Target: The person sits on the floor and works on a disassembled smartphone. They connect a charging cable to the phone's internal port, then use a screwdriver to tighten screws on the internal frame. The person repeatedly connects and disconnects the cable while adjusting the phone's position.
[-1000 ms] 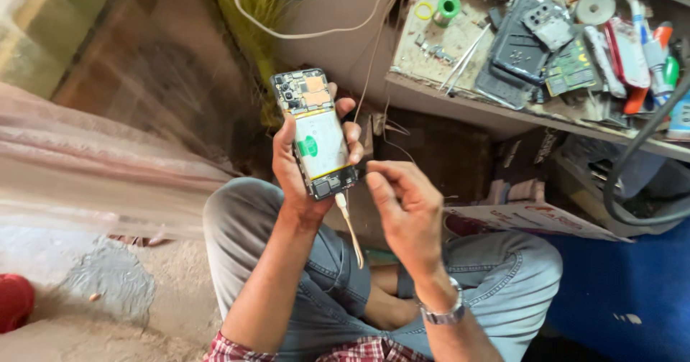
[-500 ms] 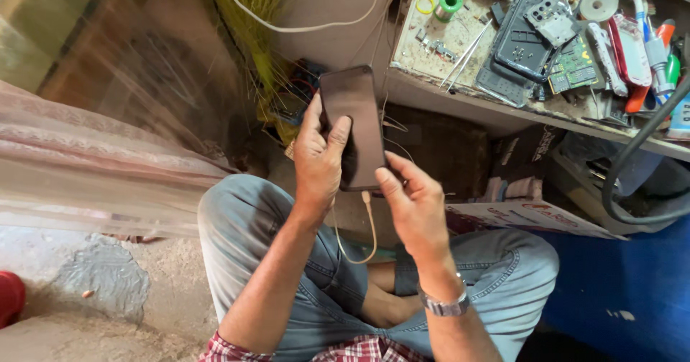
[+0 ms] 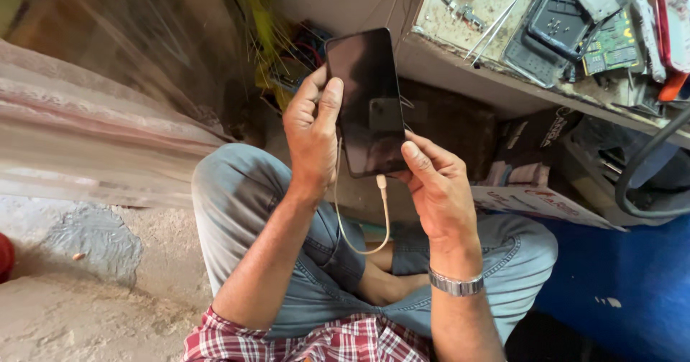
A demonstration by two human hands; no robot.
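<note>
A black smartphone (image 3: 365,96) is held upright in front of me, its dark screen facing me. My left hand (image 3: 310,135) grips its left edge, thumb lying on the glass. My right hand (image 3: 435,182) holds the lower right corner, thumb on the screen's edge. A cream charging cable (image 3: 374,225) is plugged into the phone's bottom end and loops down over my lap. I sit cross-legged in blue jeans, with a metal watch (image 3: 454,284) on my right wrist.
A cluttered workbench (image 3: 460,28) at upper right holds phone shells (image 3: 557,20), a green circuit board (image 3: 609,46), tweezers (image 3: 496,20) and small parts. A thick black cable (image 3: 636,168) curves at right over a blue floor. Bare ground and a plastic sheet (image 3: 93,146) lie left.
The phone was turned from its opened back, showing the battery and board, to its dark screen side. The cable, loose in my right hand before, is now plugged into the phone's bottom.
</note>
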